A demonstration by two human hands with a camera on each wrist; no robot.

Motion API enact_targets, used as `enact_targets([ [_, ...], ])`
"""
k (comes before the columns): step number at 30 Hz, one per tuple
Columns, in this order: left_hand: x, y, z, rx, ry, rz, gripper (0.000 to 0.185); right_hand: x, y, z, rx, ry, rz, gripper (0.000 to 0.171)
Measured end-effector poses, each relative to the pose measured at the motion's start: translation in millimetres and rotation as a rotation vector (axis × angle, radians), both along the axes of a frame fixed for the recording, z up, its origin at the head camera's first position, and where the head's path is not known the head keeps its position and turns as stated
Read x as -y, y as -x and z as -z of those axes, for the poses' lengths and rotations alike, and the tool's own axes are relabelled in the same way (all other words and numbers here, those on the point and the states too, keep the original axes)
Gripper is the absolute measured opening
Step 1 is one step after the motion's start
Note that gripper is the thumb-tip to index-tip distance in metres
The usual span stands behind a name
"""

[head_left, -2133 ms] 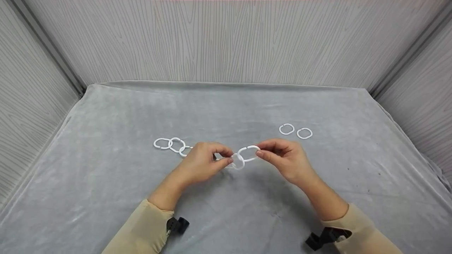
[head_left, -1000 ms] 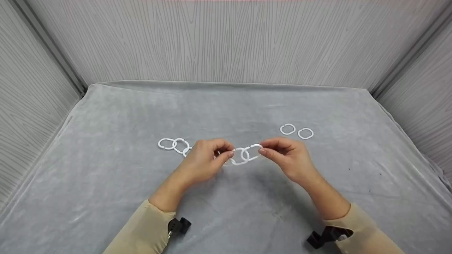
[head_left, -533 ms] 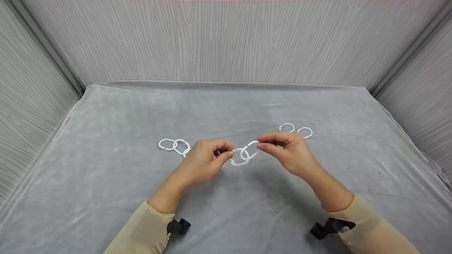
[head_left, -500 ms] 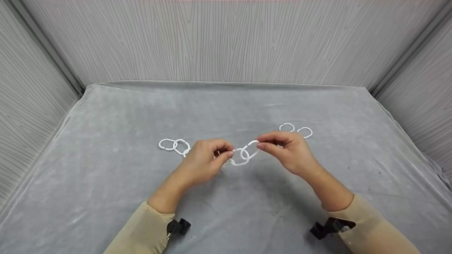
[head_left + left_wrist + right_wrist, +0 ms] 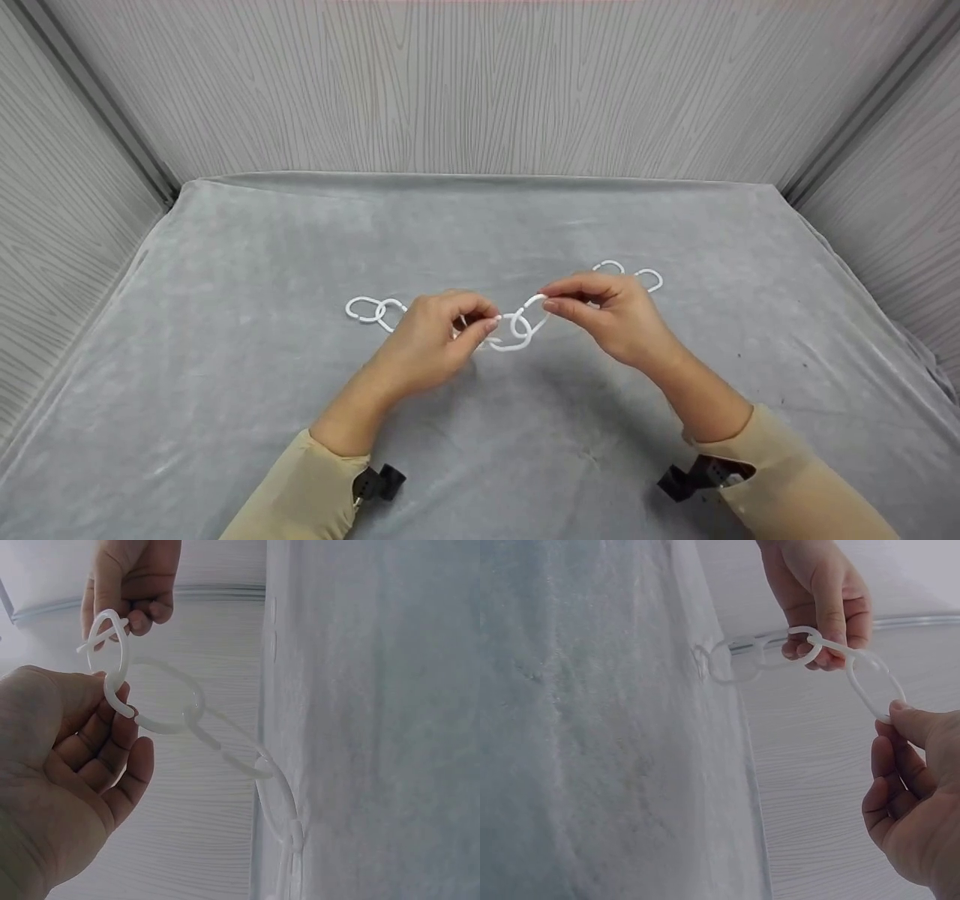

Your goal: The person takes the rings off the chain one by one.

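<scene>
A chain of white plastic C-shaped links hangs between the hands in the head view. My left hand [image 5: 427, 341] pinches the second link [image 5: 511, 347] from the right between thumb and forefinger. My right hand [image 5: 619, 322] pinches the end link [image 5: 533, 300], which is hooked through that second one and held tilted above the cloth. To the left, the chain's tail [image 5: 363, 320] lies on the cloth, partly hidden behind the left hand. In the left wrist view several joined links [image 5: 279, 787] trail down from the left fingers. The right wrist view shows the end link [image 5: 864, 694] at the right thumb.
Two loose white links lie behind the right hand: one link [image 5: 609, 262] and another link [image 5: 660, 280], both partly covered by it. Grey cloth [image 5: 480, 465] covers the table. Pale wood-patterned panels [image 5: 480, 90] stand at the back and both sides.
My right hand has moved up and back, tilting the end link and partly covering the loose links. The left fingers have risen slightly with the second link, and the tail has slid right.
</scene>
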State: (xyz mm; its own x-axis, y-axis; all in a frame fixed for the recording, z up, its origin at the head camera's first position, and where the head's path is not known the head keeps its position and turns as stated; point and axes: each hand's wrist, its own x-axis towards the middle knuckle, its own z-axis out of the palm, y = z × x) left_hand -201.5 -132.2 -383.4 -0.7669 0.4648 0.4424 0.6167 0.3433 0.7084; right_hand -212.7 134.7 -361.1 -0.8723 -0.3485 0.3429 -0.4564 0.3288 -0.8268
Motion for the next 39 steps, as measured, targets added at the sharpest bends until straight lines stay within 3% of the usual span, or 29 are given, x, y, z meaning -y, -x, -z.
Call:
enact_targets([
  [20, -1, 0.4, 0.1, -0.013, 0.018, 0.005, 0.010, 4, 9.8, -11.9, -0.069, -0.094, -0.082, 0.015],
  [39, -2, -0.9, -1.0, -0.012, 0.017, 0.021, 0.009, 8, 14.5, -19.4, -0.118, -0.191, -0.095, 0.012],
])
